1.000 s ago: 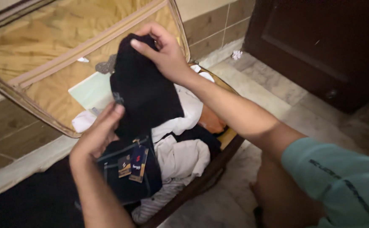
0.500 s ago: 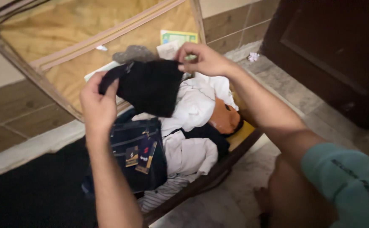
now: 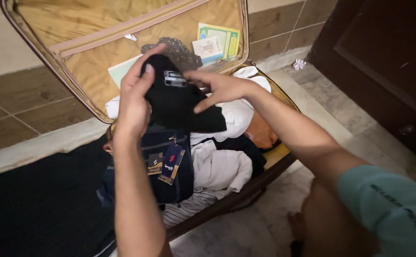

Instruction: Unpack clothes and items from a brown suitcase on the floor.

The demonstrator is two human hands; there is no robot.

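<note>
A black garment with a small sewn label is held above an open suitcase. My left hand grips its left side with the fingers curled over the top edge. My right hand presses on its right side, fingers spread across the cloth. Under the garment lie dark folded jeans with hanging tags, white clothes and an orange cloth.
The suitcase lid leans against a tiled wall, its mesh pocket holding a green booklet and papers. A dark wooden door stands at the right. A black mat lies at the left on the marble floor. My knee is at bottom right.
The garment, earlier stretched wide between both hands, is now gathered together. My left hand rose to its top edge and my right hand came down flat on it.
</note>
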